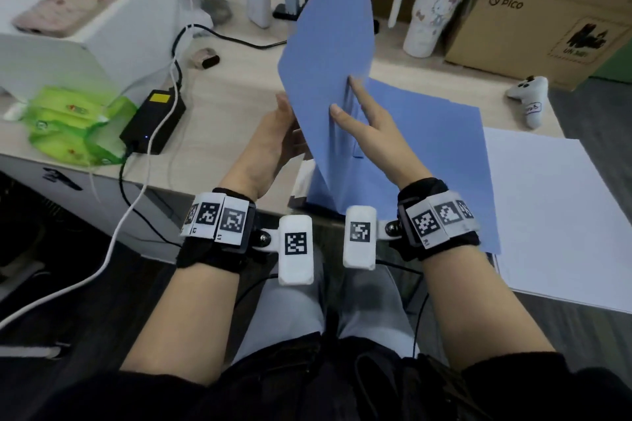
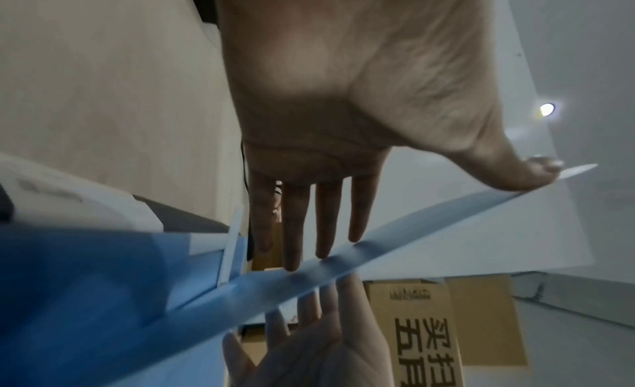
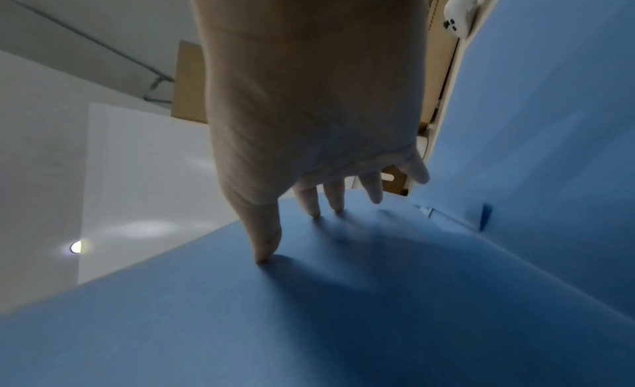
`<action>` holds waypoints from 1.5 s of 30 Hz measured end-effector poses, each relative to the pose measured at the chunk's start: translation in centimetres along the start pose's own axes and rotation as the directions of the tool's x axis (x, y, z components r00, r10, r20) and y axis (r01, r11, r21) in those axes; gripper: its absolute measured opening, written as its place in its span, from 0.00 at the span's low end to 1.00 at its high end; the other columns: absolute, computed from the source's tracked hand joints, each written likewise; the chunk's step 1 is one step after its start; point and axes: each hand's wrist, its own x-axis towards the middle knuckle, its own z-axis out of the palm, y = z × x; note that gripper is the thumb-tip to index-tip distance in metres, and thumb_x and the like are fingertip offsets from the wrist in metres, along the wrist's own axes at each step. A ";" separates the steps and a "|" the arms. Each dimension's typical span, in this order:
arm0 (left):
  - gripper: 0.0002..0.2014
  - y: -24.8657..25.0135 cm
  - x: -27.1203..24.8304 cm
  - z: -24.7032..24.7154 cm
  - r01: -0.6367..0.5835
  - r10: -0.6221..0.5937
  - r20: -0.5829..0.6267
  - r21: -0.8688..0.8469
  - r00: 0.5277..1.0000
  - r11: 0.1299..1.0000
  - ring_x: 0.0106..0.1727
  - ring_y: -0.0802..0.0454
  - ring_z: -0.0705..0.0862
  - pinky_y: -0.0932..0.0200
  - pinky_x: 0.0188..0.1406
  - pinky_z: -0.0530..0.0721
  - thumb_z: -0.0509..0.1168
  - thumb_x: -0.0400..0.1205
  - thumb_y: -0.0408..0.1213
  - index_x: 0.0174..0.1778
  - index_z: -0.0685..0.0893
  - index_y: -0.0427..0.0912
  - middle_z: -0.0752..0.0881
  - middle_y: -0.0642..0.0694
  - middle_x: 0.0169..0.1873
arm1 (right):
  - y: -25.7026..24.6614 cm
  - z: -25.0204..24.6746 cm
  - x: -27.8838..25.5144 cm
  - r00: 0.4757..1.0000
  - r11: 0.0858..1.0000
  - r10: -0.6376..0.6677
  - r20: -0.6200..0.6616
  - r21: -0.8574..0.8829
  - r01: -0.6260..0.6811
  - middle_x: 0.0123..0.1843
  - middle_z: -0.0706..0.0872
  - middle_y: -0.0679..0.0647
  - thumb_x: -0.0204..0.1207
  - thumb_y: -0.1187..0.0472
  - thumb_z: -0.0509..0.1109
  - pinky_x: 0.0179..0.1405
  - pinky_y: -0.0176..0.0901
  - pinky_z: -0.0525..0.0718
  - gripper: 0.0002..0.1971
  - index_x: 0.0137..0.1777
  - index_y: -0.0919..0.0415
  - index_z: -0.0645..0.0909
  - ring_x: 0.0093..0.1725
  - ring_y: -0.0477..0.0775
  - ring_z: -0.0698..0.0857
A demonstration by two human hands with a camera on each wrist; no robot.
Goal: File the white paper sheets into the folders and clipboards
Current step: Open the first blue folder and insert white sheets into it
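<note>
Both hands, left hand [image 1: 273, 143] and right hand [image 1: 372, 133], flank the raised blue folder [image 1: 328, 44] cover.

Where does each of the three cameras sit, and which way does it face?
Head: on the head, looking down at the blue folder, both hands, forearms, lap.
Left wrist: along the left hand towards the folder's edge.
Right wrist: along the right hand onto the cover.
All three share the folder.

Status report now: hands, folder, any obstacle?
Both hands open, left hand and right hand flat against raised folder cover. White sheets wait beside it. No obstacle.
</note>
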 end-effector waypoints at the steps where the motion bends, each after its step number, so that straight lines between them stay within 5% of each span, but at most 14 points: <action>1: 0.40 -0.3 -0.2 -0.6 -0.025 0.025 -0.030 -0.016 0.999 1.000 0.60 0.57 0.84 0.47 0.66 0.80 0.62 0.53 0.81 0.57 0.82 0.62 0.87 0.59 0.57 | 0.2 0.5 0.5 1.000 0.999 0.007 -0.002 -0.033 -0.007 0.86 0.54 0.43 0.80 0.47 0.66 0.83 0.53 0.60 0.34 0.83 0.44 0.55 0.85 0.46 0.53; 6: 0.35 -1.2 -1.0 -3.7 -0.169 0.150 -0.380 -0.016 0.913 0.986 0.56 0.54 0.87 0.54 0.56 0.85 0.68 0.63 0.72 0.60 0.79 0.54 0.88 0.59 0.53 | 1.5 2.6 2.6 0.991 0.947 0.124 0.052 -0.304 -0.103 0.86 0.44 0.40 0.76 0.37 0.64 0.80 0.72 0.43 0.39 0.83 0.39 0.49 0.85 0.55 0.35; 11: 0.09 -2.1 -1.2 -5.6 -0.215 0.174 -0.653 0.018 0.737 0.976 0.50 0.64 0.87 0.64 0.51 0.83 0.66 0.81 0.37 0.57 0.82 0.45 0.88 0.59 0.48 | 2.3 3.5 3.2 0.970 0.835 0.235 0.053 -0.523 -0.174 0.85 0.43 0.37 0.73 0.33 0.64 0.75 0.80 0.37 0.39 0.82 0.36 0.51 0.85 0.57 0.36; 15: 0.24 -3.0 -1.0 -7.2 -0.118 0.239 -0.763 0.211 0.600 0.970 0.54 0.70 0.83 0.72 0.52 0.80 0.64 0.76 0.21 0.69 0.74 0.37 0.81 0.50 0.57 | 2.7 3.9 3.5 0.958 0.773 0.277 0.076 -0.610 -0.175 0.85 0.43 0.37 0.74 0.34 0.65 0.76 0.79 0.36 0.39 0.82 0.36 0.51 0.85 0.58 0.37; 20: 0.22 -3.2 -0.7 -7.8 0.176 0.307 -0.797 0.452 0.521 0.875 0.64 0.56 0.82 0.62 0.67 0.75 0.64 0.71 0.26 0.61 0.82 0.45 0.86 0.54 0.58 | 2.6 3.6 3.9 0.940 0.726 0.321 0.118 -0.667 -0.164 0.85 0.43 0.37 0.73 0.37 0.67 0.77 0.79 0.41 0.41 0.82 0.38 0.51 0.85 0.59 0.38; 23: 0.18 -2.5 -0.1 -7.5 0.265 0.417 -0.698 0.647 0.582 0.714 0.62 0.56 0.81 0.50 0.82 0.52 0.63 0.71 0.29 0.56 0.86 0.46 0.87 0.53 0.55 | 2.8 3.1 4.4 0.927 0.737 0.345 0.148 -0.654 -0.170 0.85 0.44 0.37 0.72 0.37 0.68 0.79 0.76 0.45 0.41 0.82 0.38 0.52 0.85 0.60 0.38; 27: 0.18 -2.0 1.6 -5.6 0.064 0.361 -0.479 0.667 0.800 0.743 0.60 0.57 0.83 0.60 0.71 0.74 0.61 0.74 0.23 0.56 0.86 0.40 0.89 0.47 0.56 | 2.7 2.1 4.7 0.921 0.768 0.338 0.192 -0.622 -0.152 0.86 0.47 0.39 0.74 0.41 0.69 0.82 0.67 0.48 0.39 0.82 0.43 0.55 0.85 0.59 0.42; 31: 0.22 -3.0 3.6 -3.1 0.058 0.114 -0.186 0.725 0.976 0.686 0.69 0.49 0.80 0.65 0.68 0.70 0.61 0.75 0.22 0.64 0.83 0.39 0.85 0.44 0.63 | 2.1 0.9 4.8 0.937 0.867 0.280 0.207 -0.475 -0.154 0.85 0.57 0.43 0.77 0.50 0.70 0.82 0.52 0.60 0.31 0.79 0.50 0.67 0.84 0.51 0.58; 35: 0.28 -4.3 5.0 -0.9 0.055 -0.084 -0.011 0.841 0.996 0.538 0.81 0.44 0.64 0.48 0.82 0.53 0.66 0.76 0.34 0.75 0.71 0.42 0.74 0.44 0.75 | 1.6 -0.4 4.2 0.974 0.942 0.208 0.087 -0.286 -0.176 0.83 0.64 0.53 0.79 0.59 0.69 0.70 0.35 0.69 0.25 0.76 0.58 0.72 0.83 0.46 0.59; 38: 0.39 -5.0 5.4 0.1 0.078 -0.189 -0.014 0.940 0.982 0.333 0.85 0.49 0.48 0.42 0.82 0.38 0.68 0.78 0.46 0.82 0.56 0.43 0.56 0.49 0.84 | 1.9 -1.2 3.5 0.959 0.955 0.261 -0.109 -0.112 -0.273 0.77 0.72 0.62 0.80 0.63 0.67 0.64 0.44 0.76 0.21 0.72 0.68 0.74 0.78 0.56 0.69; 40: 0.45 -5.5 5.4 0.3 0.087 -0.231 -0.020 0.954 0.973 0.287 0.85 0.48 0.44 0.39 0.81 0.36 0.68 0.76 0.55 0.83 0.52 0.44 0.50 0.49 0.85 | 3.4 -1.4 3.6 0.922 0.938 0.324 -0.214 -0.057 -0.342 0.56 0.83 0.66 0.78 0.62 0.68 0.55 0.49 0.77 0.12 0.54 0.71 0.81 0.62 0.60 0.80; 41: 0.47 -5.8 5.4 0.4 0.094 -0.252 -0.024 0.959 0.967 0.267 0.85 0.48 0.42 0.38 0.81 0.35 0.68 0.75 0.58 0.83 0.50 0.44 0.48 0.49 0.85 | 4.1 -1.5 3.7 0.907 0.926 0.345 -0.241 -0.069 -0.371 0.41 0.79 0.58 0.74 0.59 0.69 0.48 0.42 0.72 0.09 0.38 0.64 0.77 0.47 0.51 0.78; 42: 0.49 -6.1 5.3 0.4 0.102 -0.272 -0.032 0.964 0.962 0.247 0.85 0.48 0.40 0.37 0.81 0.35 0.68 0.74 0.60 0.83 0.49 0.44 0.46 0.50 0.85 | 4.8 -1.4 3.8 0.895 0.912 0.372 -0.245 -0.085 -0.402 0.36 0.70 0.50 0.72 0.58 0.70 0.48 0.41 0.67 0.15 0.29 0.59 0.68 0.45 0.48 0.70; 45: 0.52 -7.0 5.0 0.5 0.128 -0.292 -0.060 0.968 0.955 0.218 0.85 0.48 0.37 0.36 0.80 0.34 0.68 0.73 0.61 0.84 0.45 0.45 0.42 0.52 0.85 | 5.7 -0.9 4.0 0.903 0.888 0.372 -0.214 -0.200 -0.414 0.41 0.61 0.43 0.76 0.63 0.66 0.69 0.49 0.65 0.20 0.28 0.57 0.60 0.67 0.56 0.68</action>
